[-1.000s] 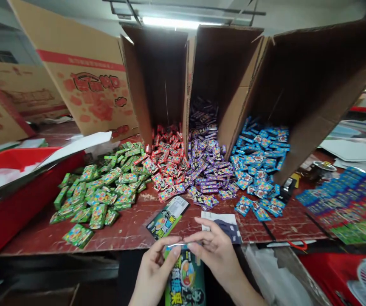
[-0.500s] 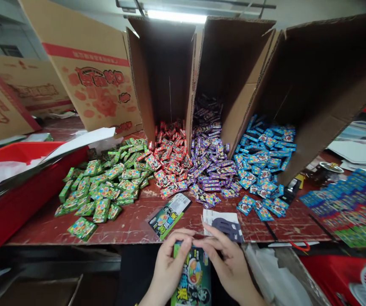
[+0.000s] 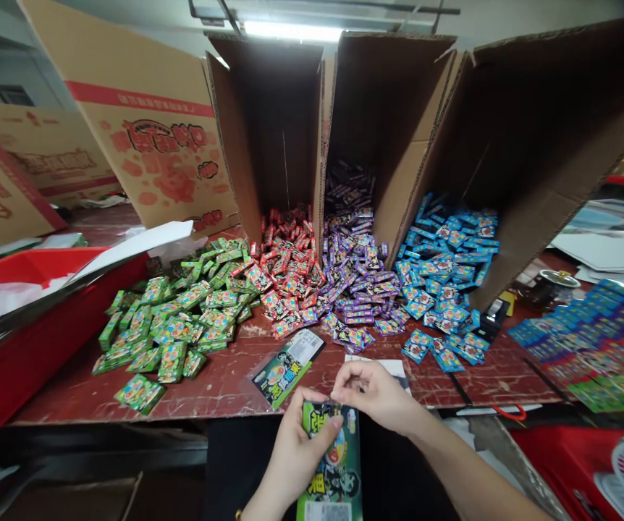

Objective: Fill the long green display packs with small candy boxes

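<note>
We see the left hand (image 3: 298, 452), fingers clamped on a flat dark-green packet (image 3: 347, 452), bottom cut off, at the near edge of the red worktop (image 3: 214, 391); we cannot tell whether the right hand (image 3: 371, 391), fingers curled, grips it.

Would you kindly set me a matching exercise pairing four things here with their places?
Column one:
1. Green packs
2. Purple packs
3. Blue packs
4. Lower printed bag

Column two:
A. In the rightmost carton and spilling out
B. Held by the left hand
C. Left of the red packs
D. Between red and blue packs

Pairs: 1-C, 2-D, 3-A, 4-B
</note>
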A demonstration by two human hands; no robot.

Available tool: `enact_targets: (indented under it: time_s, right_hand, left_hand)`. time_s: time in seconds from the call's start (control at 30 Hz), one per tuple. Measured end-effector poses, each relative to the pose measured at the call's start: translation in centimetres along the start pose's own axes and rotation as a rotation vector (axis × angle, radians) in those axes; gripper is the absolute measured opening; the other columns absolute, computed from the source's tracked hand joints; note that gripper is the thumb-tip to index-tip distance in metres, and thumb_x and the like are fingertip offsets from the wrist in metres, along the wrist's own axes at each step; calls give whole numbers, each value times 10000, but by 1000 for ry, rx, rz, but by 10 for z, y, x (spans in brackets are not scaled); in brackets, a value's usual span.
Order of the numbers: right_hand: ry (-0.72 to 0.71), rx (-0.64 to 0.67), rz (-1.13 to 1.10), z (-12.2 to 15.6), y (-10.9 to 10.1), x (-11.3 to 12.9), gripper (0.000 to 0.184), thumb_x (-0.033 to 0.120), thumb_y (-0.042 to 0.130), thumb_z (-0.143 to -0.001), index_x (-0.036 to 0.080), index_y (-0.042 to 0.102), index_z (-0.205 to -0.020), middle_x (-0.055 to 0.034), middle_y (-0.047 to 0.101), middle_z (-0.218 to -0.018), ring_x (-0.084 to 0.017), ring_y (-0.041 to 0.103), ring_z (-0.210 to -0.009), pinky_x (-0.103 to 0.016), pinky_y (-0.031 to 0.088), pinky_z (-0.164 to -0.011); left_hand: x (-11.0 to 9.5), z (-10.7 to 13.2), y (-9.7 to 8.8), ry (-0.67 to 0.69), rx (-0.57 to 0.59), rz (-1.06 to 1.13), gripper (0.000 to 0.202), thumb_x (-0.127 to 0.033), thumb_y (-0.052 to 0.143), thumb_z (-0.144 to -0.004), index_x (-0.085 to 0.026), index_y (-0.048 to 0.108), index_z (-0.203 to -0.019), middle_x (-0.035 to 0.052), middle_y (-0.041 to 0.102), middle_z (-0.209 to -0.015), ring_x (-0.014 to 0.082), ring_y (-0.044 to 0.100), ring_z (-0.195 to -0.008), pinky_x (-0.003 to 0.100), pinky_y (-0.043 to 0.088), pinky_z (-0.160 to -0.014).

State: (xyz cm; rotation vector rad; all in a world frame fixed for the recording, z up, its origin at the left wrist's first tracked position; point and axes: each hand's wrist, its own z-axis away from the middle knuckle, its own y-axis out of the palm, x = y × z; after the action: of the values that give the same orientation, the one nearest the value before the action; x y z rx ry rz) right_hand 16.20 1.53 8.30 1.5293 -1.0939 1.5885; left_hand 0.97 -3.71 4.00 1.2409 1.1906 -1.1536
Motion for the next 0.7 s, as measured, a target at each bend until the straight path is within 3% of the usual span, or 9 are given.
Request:
enact_targets:
  time_s: [0.1, 0.2, 0.3, 0.4, 0.47, 0.53, 0.6, 0.67, 0.7]
  right_hand:
    - [30, 19, 25, -2, 5, -4, 217, 343, 720, -682, 146, 628, -688, 25, 542, -568, -92, 449, -512, -210, 338, -482]
    - [73, -4, -39, -2, 10, -10, 228, 333, 755, -634, 150, 622, -661, 36, 536, -535, -89, 459, -492, -200, 344, -458]
    - [190, -6, -321, -3, 13, -18, 227, 279, 777, -596, 154, 609, -684, 31, 590, -608, -91, 525, -546, -187, 400, -505]
    - [435, 101, -668, -7, 13, -29, 235, 203, 754, -577, 160, 587, -735, 43, 588, -631, -87, 553, -553, -179, 428, -535]
    - [531, 158, -778, -9, 15, -35, 237, 168, 739, -574, 153, 582, -751, 39, 592, -632, -90, 568, -547, -183, 441, -549]
    - [460, 91, -814, -8, 20, -39, 218, 212, 730, -631, 149, 596, -791, 17, 620, -682, -100, 596, -596, -193, 454, -588]
    - [319, -4, -792, 0, 29, -40, 254, 315, 724, -682, 157, 610, -844, 2, 643, -726, -113, 614, -646, -209, 462, -624]
    - [175, -12, -692, 12, 37, -36, 347, 385, 750, -657, 166, 620, -893, -10, 661, -767, -141, 631, -711, -246, 473, -683]
    - [111, 2, -618, 19, 37, -32, 385, 398, 765, -637, 168, 625, -912, -19, 670, -789, -163, 637, -747, -273, 478, -716]
  left_hand:
    - [-1, -3, -2, 21, 48, -66, 238, -252, 688, -703, -192, 500, -837, -14, 592, -770, 158, 553, -743, 268, 415, -730]
    - [-4, -5, -1, -5, 50, -30, 279, -248, 713, -671, -198, 495, -838, -14, 599, -783, 170, 569, -761, 273, 422, -730]
    - [-4, -4, 2, -29, -11, 35, 317, -301, 739, -648, -200, 500, -832, -9, 595, -789, 177, 581, -772, 265, 438, -715]
    - [-2, -3, 3, -41, -24, 18, 268, -375, 678, -720, -197, 494, -800, -16, 570, -741, 150, 569, -693, 247, 448, -667]
    - [-3, -4, -1, -57, 0, 26, 277, -401, 652, -743, -203, 471, -806, -36, 545, -687, 124, 549, -596, 226, 450, -587]
    - [-8, -8, -9, -62, -49, 40, 319, -418, 669, -725, -210, 463, -850, -54, 535, -649, 109, 536, -525, 207, 446, -517]
    - [-15, -15, -17, -74, -179, 75, 420, -435, 711, -676, -218, 468, -940, -42, 582, -690, 118, 571, -534, 208, 473, -509]
    - [-22, -23, -22, -111, -281, 172, 587, -437, 757, -620, -251, 451, -1085, 8, 644, -906, 168, 645, -708, 243, 530, -609]
    - [-24, -28, -22, -117, -271, 245, 667, -440, 750, -631, -290, 409, -1184, 28, 633, -1037, 203, 653, -825, 271, 547, -662]
